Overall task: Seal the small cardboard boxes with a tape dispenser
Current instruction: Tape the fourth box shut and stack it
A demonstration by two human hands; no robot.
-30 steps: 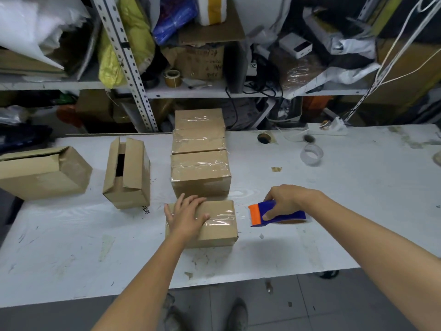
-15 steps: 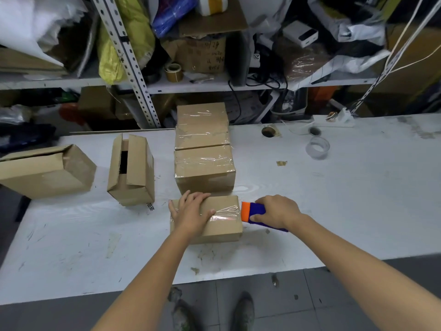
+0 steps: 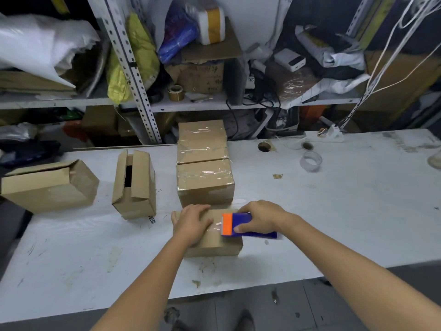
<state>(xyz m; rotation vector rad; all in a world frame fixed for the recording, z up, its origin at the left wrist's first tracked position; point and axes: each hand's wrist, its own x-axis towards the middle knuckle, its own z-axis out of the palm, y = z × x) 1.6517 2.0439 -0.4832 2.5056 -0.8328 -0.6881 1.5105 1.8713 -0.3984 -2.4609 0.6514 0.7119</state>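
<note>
— What lies at the far left of the table point(image 3: 358, 211)?

— A box on its side point(image 3: 47, 187), with its flaps loose and its opening turned to the right. A little to the right of it, and apart from it, a second open box point(image 3: 134, 187) stands on end with a dark gap between its flaps.

— And in the middle?

— Two closed boxes in a row running away from the person, both shiny with clear tape. The far taped box point(image 3: 202, 142) sits at the table's back edge and the near taped box point(image 3: 205, 182) is right up against it. Just in front of those is the front box point(image 3: 214, 244), the one under the hands. I cannot tell if it touches the near taped box.

— How are the hands?

— They are apart, one at each end of the front box. The left hand point(image 3: 191, 223) lies flat on the left part of the lid, fingers straight and pressing down. The right hand point(image 3: 260, 217) has its fingers curled round the tape dispenser point(image 3: 241, 224). The dispenser's orange end rests on the right part of the lid and its blue body reaches past the box's right edge.

— Anything further right?

— A roll of clear tape point(image 3: 310, 161) lies well apart, toward the back of the table. Behind everything runs a cluttered shelf point(image 3: 205, 106).
</note>
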